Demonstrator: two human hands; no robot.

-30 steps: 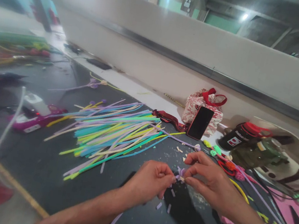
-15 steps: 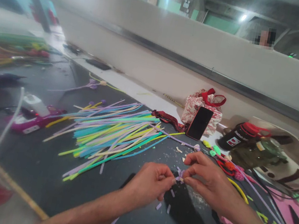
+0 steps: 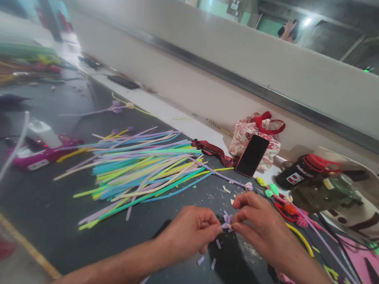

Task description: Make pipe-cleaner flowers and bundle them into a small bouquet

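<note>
A fanned pile of coloured strips point(image 3: 142, 163) is lying left of my hands on the dark table point(image 3: 53, 216), a phone point(image 3: 252, 155) is leaning on a floral pouch point(image 3: 250, 135) behind them, and a black bottle point(image 3: 297, 172) is lying to the right. My left hand point(image 3: 189, 231) and right hand point(image 3: 262, 227) are both pinching one small lilac piece point(image 3: 226, 220) narrowly, just above the table, and my fingertips are hiding most of it. It's too crumpled for me to tell its long axis. I'm counting one phone, one pouch, one bottle, three lilac offcuts point(image 3: 200, 260) below the hands, and strips beyond counting
</note>
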